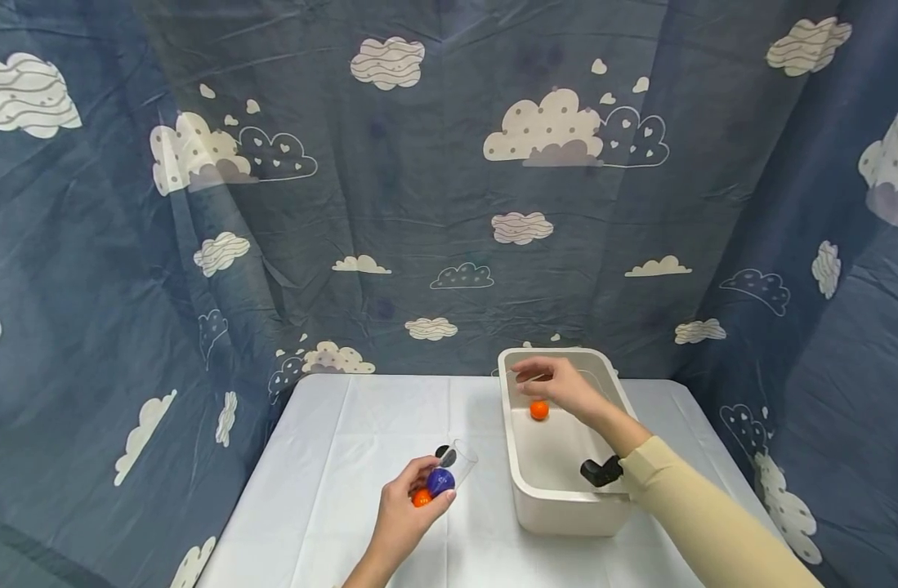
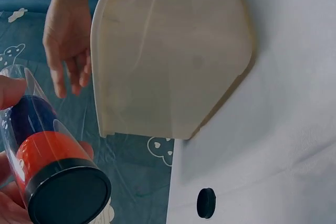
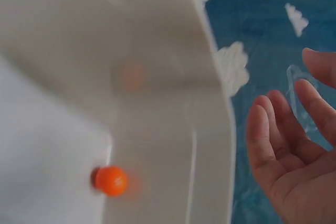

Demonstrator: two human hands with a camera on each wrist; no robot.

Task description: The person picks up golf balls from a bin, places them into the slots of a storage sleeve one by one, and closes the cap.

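Two orange balls (image 1: 539,409), one blue ball (image 1: 441,481), one tube (image 1: 461,466), two caps (image 2: 206,203), one bin (image 1: 566,514).

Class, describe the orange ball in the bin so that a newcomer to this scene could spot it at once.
On the white tablecloth stands a pale bin. On its floor, toward the far end, lies a small orange ball. The other orange ball is inside the clear tube in the left hand, with a blue ball; this one lies loose.

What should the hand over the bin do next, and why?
Probably the right hand should reach down and pinch the orange ball in the bin: it's holding nothing, and the clear tube in the left hand has room above its blue ball.
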